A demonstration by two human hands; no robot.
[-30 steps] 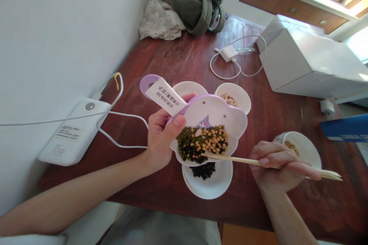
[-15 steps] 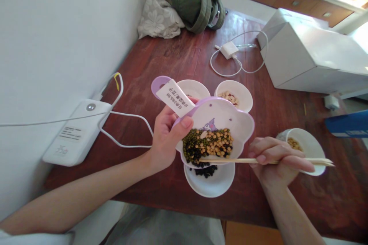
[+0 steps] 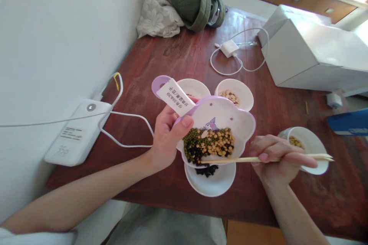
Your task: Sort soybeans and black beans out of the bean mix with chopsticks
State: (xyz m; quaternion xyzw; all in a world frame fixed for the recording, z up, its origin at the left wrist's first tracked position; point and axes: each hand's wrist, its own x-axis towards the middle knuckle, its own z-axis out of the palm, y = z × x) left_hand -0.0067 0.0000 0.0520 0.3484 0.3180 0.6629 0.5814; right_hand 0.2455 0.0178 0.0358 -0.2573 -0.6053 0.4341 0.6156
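the dish (image 3: pixel 221 111) is held by the left hand (image 3: pixel 165 141) above the table (image 3: pixel 161 61), with beans (image 3: pixel 212 143) contained in it. the chopsticks (image 3: pixel 235 160) are gripped by the right hand (image 3: pixel 276 159), their tips placed at the dish's near side. the front bowl (image 3: pixel 214 185) is partly covered by the dish; behind the dish, the rear left bowl (image 3: pixel 195 85) and rear right bowl (image 3: pixel 245 97) are set side by side. the outer bowl (image 3: pixel 314 149) is partly hidden by the right hand. the power bank (image 3: pixel 77 132) is positioned left, the bag (image 3: pixel 186 0) at the back, the box (image 3: pixel 293 53) back right.

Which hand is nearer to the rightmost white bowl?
Right. The right hand, holding chopsticks, partly covers the bowl in view; the left hand, gripping the dish, is farther left.
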